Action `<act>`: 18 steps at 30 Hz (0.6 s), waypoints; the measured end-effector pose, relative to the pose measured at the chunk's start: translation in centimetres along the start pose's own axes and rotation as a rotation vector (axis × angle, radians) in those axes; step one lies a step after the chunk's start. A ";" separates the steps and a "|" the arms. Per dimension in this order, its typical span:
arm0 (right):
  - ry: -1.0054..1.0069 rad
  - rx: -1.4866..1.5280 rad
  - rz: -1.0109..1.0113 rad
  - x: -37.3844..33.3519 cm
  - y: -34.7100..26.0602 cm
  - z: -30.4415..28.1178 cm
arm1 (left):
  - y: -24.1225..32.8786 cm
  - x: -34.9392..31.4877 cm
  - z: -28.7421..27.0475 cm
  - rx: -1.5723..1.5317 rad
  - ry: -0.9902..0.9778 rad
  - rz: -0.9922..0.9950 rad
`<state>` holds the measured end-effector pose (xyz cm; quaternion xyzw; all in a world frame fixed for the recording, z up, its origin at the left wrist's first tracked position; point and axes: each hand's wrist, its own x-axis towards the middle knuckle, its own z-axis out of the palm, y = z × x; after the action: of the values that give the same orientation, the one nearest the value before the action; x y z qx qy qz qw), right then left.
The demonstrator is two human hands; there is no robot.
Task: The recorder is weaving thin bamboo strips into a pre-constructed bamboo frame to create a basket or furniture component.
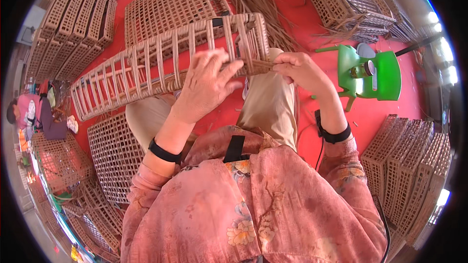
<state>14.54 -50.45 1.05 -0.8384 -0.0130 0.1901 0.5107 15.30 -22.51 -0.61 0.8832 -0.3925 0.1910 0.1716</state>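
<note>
A partly woven rattan basket frame (pixel 257 34) lies slantwise across my lap, with open ribs along its side and its right end nearest my hands. My right hand (pixel 298 68) is closed in a pinch on a cane strip (pixel 261 66) at the frame's near right corner. Over the ribs beside that corner, my left hand (pixel 207 80) has its fingers spread, and nothing shows in its grip. Its fingertips are slightly blurred, so I cannot tell whether they touch the frame.
A woven basket (pixel 168 9) lies ahead on the red floor, near loose cane strips (pixel 251 0). A green plastic chair (pixel 390 75) at right bears a lidded jar (pixel 360 71). Basket stacks stand at left (pixel 73 24) and right (pixel 402 158). Another person (pixel 29 109) is far left.
</note>
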 end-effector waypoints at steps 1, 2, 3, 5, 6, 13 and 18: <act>-0.018 -0.002 0.001 0.3 0.0 -0.2 | 0.0 0.3 -0.3 0.012 0.096 -0.011; -0.024 -0.016 0.053 0.6 0.1 -0.3 | 0.0 0.7 -0.6 0.004 0.099 -0.021; -0.055 -0.029 0.053 0.8 0.0 -0.7 | -0.2 1.1 -0.7 0.030 0.123 -0.053; -0.099 -0.054 0.007 1.1 -0.2 -1.1 | -0.2 2.2 -0.4 0.020 0.164 -0.074; -0.128 -0.090 0.001 1.2 -0.3 -1.2 | -0.2 2.5 -0.1 0.020 0.167 -0.078; -0.082 -0.029 -0.018 0.9 -0.2 -0.8 | -0.3 3.1 1.0 -0.055 0.007 -0.059; -0.038 -0.029 -0.005 1.0 -0.5 -0.3 | 0.1 3.2 1.7 -0.229 0.038 -0.155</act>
<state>15.62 -50.24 1.29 -0.8419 -0.0276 0.2046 0.4986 17.58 -25.31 -0.55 0.8818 -0.3388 0.1481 0.2929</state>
